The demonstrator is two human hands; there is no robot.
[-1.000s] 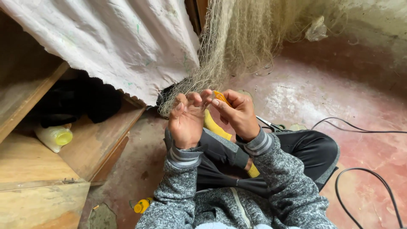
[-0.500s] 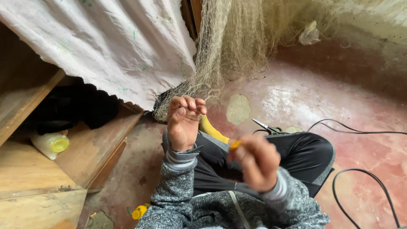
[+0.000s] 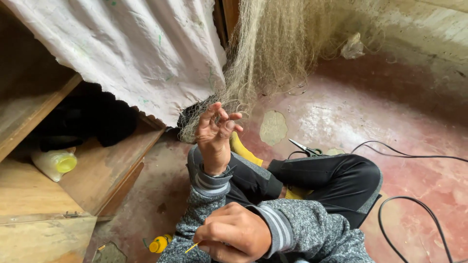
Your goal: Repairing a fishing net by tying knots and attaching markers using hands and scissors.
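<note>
A seated person mends a fishing net [image 3: 278, 58] that hangs from above and gathers at the raised left hand [image 3: 214, 134], whose fingers are half-curled around a pinch of mesh. The right hand [image 3: 234, 236] sits low near the lap, closed on a slim yellow netting needle [image 3: 191, 248] with its thin line drawn taut. The stitch looks only partly made, the pull not yet tightened at the mesh, and most of the net appears unworked. Scissors [image 3: 304, 147] lie on the red floor [image 3: 429, 185] beside black cables [image 3: 409, 204].
</note>
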